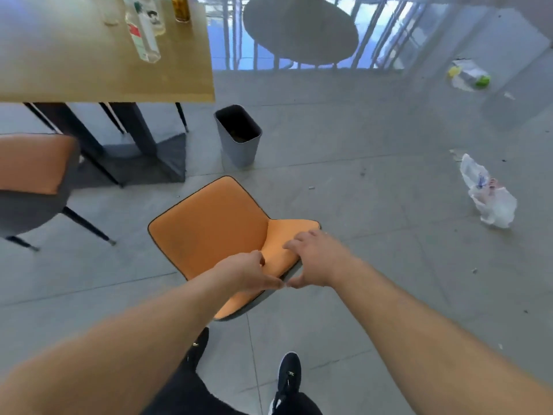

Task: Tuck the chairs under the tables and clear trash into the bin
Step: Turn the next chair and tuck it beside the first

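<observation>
An orange chair point(209, 229) stands on the grey floor in front of me, its seat toward the wooden table point(89, 76). My left hand point(248, 274) and my right hand point(314, 259) both grip the top edge of its backrest, thumbs nearly touching. A grey bin point(239, 139) stands open just beyond the chair, beside the table's corner. A crumpled white plastic bag point(487, 196) lies on the floor at the right. Further back right lies a clear wrapper with yellow and green bits point(469, 76).
A second orange chair point(33, 175) sits at the left, partly under the table. Bottles point(143, 31) stand on the tabletop. A round grey table point(299, 28) is at the back by a glass railing. My dark shoes point(287, 372) are below the chair.
</observation>
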The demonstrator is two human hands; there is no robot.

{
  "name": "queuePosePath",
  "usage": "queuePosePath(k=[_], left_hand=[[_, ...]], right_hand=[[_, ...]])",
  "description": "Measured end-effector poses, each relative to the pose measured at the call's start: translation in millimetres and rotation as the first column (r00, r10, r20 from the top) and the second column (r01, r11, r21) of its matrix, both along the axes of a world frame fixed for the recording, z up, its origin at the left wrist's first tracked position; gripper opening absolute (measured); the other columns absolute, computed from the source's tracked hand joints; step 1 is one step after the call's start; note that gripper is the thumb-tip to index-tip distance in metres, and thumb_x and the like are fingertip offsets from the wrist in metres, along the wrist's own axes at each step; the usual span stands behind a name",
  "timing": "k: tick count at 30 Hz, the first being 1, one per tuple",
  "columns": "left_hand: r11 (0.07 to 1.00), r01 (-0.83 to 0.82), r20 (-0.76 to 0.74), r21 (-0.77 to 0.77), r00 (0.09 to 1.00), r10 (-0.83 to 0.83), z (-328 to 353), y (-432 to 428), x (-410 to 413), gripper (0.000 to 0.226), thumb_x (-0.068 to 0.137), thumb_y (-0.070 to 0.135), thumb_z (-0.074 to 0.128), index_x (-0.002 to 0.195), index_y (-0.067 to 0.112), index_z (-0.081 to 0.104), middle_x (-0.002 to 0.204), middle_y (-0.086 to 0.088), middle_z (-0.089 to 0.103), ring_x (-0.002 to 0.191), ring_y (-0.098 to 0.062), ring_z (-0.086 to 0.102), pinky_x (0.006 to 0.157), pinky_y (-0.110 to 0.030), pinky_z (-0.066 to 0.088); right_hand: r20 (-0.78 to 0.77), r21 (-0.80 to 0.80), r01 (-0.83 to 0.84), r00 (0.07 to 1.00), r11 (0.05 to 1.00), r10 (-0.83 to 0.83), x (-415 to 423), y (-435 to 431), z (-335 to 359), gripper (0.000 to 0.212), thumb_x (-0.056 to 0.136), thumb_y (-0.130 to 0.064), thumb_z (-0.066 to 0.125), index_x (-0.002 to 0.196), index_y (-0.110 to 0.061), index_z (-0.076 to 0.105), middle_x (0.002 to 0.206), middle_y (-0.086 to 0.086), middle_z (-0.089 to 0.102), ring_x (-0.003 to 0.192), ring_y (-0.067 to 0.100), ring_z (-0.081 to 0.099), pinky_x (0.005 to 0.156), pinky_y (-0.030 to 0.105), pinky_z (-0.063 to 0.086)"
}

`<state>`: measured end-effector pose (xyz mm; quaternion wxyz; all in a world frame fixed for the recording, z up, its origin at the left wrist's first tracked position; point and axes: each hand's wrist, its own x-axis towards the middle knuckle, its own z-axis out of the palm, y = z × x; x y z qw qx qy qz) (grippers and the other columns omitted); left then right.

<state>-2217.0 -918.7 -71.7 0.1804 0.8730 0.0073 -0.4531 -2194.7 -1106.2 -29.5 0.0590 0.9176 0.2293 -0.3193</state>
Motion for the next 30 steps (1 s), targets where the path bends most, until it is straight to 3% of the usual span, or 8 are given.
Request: queuePosePath(k=[3, 7, 12, 15, 17, 19, 24, 30], left_hand=[[0.994, -0.095, 0.023, 0.052, 0.995, 0.094, -7, -3, -18, 0.095, 0.057, 0.087, 0.061, 0.133, 0.033, 0.049, 0.104, 0.008, 0.061, 0.090, -0.019, 0.060, 0.074, -0.038, 0.054], [0.976, -0.208, 0.052, 0.059, 0.977, 0.206, -18, -6, -41, 0.083, 0.064, 0.063, 0.069, 0.140, 0.037, 0.045, 0.107, 0.005, 0.060, 0.085, -0.018, 0.061, 0.061, -0.031, 0.050], [0.950, -0.312, 0.102, 0.018, 0.946, 0.308, -18, 17, -43, 0.077, 0.073, 0.053, 0.063, 0.146, 0.040, 0.043, 0.118, 0.002, 0.061, 0.095, -0.022, 0.061, 0.076, -0.036, 0.057], [0.927, -0.371, 0.136, 0.053, 0.922, 0.361, -16, 51, -47, 0.068, 0.076, 0.051, 0.061, 0.142, 0.046, 0.046, 0.114, 0.005, 0.061, 0.099, -0.022, 0.059, 0.091, -0.051, 0.054], [0.913, -0.395, 0.194, 0.102, 0.908, 0.372, -15, 79, -49, 0.056, 0.081, 0.048, 0.060, 0.136, 0.048, 0.049, 0.113, 0.006, 0.059, 0.105, -0.024, 0.056, 0.101, -0.066, 0.043], [0.899, -0.421, 0.249, 0.120, 0.889, 0.383, -15, 112, -47, 0.047, 0.087, 0.045, 0.061, 0.132, 0.047, 0.050, 0.114, 0.006, 0.057, 0.111, -0.024, 0.053, 0.105, -0.073, 0.036], [0.910, -0.406, 0.293, 0.084, 0.883, 0.367, -13, 203, -26, 0.043, 0.092, 0.043, 0.065, 0.133, 0.043, 0.053, 0.113, 0.003, 0.054, 0.104, -0.022, 0.054, 0.088, -0.045, 0.056], [0.944, -0.325, 0.266, 0.054, 0.916, 0.300, -17, 301, 11, 0.041, 0.091, 0.042, 0.069, 0.130, 0.044, 0.054, 0.111, 0.005, 0.055, 0.104, -0.022, 0.053, 0.091, -0.046, 0.055]], right_hand=[[-0.025, -0.046, -0.132, 0.991, 0.990, 0.131, 11, 0, -20, 0.075, 0.080, -0.063, 0.071, 0.145, -0.038, 0.044, 0.142, -0.001, 0.049, 0.136, 0.030, 0.035, 0.112, 0.063, 0.030], [-0.061, -0.137, -0.117, 0.992, 0.984, 0.109, 15, 16, -39, 0.066, 0.083, -0.049, 0.070, 0.143, -0.041, 0.043, 0.137, -0.001, 0.047, 0.139, 0.033, 0.030, 0.104, 0.081, 0.024], [-0.053, -0.175, -0.076, 0.996, 0.982, 0.068, 24, 44, -46, 0.063, 0.080, -0.047, 0.070, 0.139, -0.043, 0.047, 0.133, -0.001, 0.047, 0.133, 0.032, 0.033, 0.100, 0.083, 0.025], [-0.025, -0.127, -0.025, 0.999, 0.992, 0.022, 24, 78, -49, 0.058, 0.081, -0.047, 0.069, 0.135, -0.043, 0.050, 0.134, -0.001, 0.049, 0.132, 0.032, 0.034, 0.101, 0.084, 0.025], [0.003, -0.083, 0.000, 1.000, 0.997, 0.000, 22, 108, -51, 0.054, 0.081, -0.049, 0.069, 0.132, -0.043, 0.052, 0.130, -0.001, 0.052, 0.129, 0.032, 0.037, 0.099, 0.086, 0.025], [0.025, -0.040, 0.020, 1.000, 0.999, -0.019, 23, 139, -52, 0.051, 0.082, -0.051, 0.069, 0.130, -0.042, 0.054, 0.124, -0.002, 0.052, 0.124, 0.031, 0.039, 0.098, 0.086, 0.027], [0.035, -0.011, 0.099, 0.995, 0.995, -0.098, 35, 225, -54, 0.044, 0.082, -0.053, 0.070, 0.122, -0.041, 0.056, 0.105, -0.002, 0.044, 0.117, 0.031, 0.042, 0.097, 0.085, 0.031], [0.015, -0.018, 0.194, 0.981, 0.981, -0.194, 58, 312, -53, 0.048, 0.079, -0.053, 0.073, 0.123, -0.042, 0.055, 0.103, -0.003, 0.041, 0.118, 0.032, 0.042, 0.095, 0.085, 0.028]])
